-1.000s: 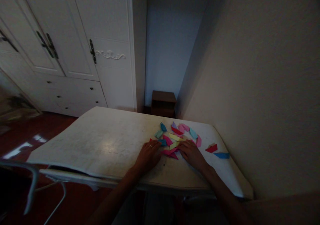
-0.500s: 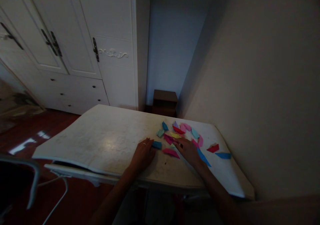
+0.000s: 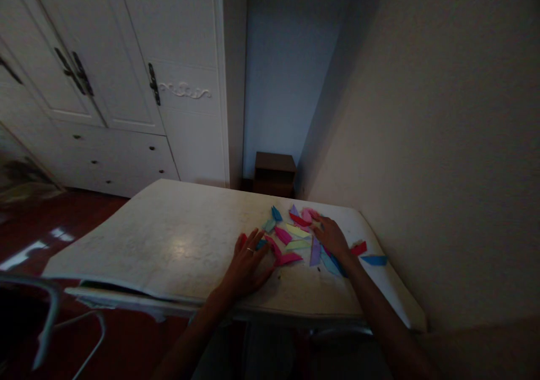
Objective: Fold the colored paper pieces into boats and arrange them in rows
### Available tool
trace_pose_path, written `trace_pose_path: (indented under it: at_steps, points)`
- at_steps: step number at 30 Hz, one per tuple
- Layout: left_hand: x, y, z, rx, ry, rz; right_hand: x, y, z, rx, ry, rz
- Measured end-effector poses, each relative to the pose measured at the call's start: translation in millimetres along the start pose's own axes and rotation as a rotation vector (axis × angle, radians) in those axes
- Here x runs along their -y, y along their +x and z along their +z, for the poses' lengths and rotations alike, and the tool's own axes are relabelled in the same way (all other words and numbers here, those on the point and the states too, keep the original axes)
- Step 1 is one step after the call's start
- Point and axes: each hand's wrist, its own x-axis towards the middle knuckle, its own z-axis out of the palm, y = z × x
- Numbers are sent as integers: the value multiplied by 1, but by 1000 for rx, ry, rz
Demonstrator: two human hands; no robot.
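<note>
From where I stand, the person's left hand (image 3: 247, 267) lies low over the tabletop (image 3: 181, 228), its fingers loosely spread and draped across folded paper. A red piece (image 3: 243, 238) peeks out at the outer edge of those fingers, a blue piece (image 3: 261, 243) shows by their tips, and a pink piece (image 3: 290, 258) lies just to their right. I cannot tell whether any of these is really gripped.

The right hand (image 3: 332, 236) reaches farther out, fingers bent, with the tips at or just beside a light pink piece (image 3: 309, 215); whether they pinch it I can't make out. Below those fingertips lies a purple piece (image 3: 314, 252), and under the wrist side a pale blue piece (image 3: 331, 261). Between the two sets of fingers sit a yellow piece (image 3: 297, 231), a pale green piece (image 3: 297, 245) and a magenta piece (image 3: 283, 235). Out past the right forearm, apart from the rest, is a blue strip (image 3: 374, 260).

I'd expect every piece to be nearly weightless, crisp along its folds yet easily crushed, and apt to slide at a brush of the knuckles. A gentle pinch across the thick folded middle should serve best; the thin pointed ends would probably bend.
</note>
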Motion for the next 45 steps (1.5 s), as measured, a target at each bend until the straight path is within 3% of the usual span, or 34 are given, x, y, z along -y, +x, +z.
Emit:
trace_pose_path:
  at_steps: [3,5,10,15,20,24,27,32,37,45]
  points:
    - [-11,12,4,4,-5,-9,-25,4,-1,5,-72,86]
    - [-18,25,9,6,-13,-15,-25,6,-1,5,-78,81]
    - [-21,66,26,94,-35,64,5,17,6,96,-36,-51]
    - [-17,94,45,168,-51,110,24,32,17,198,-21,-73]
    - [-17,99,52,216,-52,142,16,32,9,185,-15,-66]
    - [-17,97,51,196,-69,109,5,22,-3,143,-81,3]
    - [-17,97,51,170,-76,91,3,14,-6,191,-128,32]
    - [-22,106,57,106,-54,106,14,10,-8,277,-19,-37]
    - [-25,117,61,217,-43,200,22,11,-15,324,58,-89]
    - [-19,116,58,211,-88,132,9,13,-23,188,-126,103]
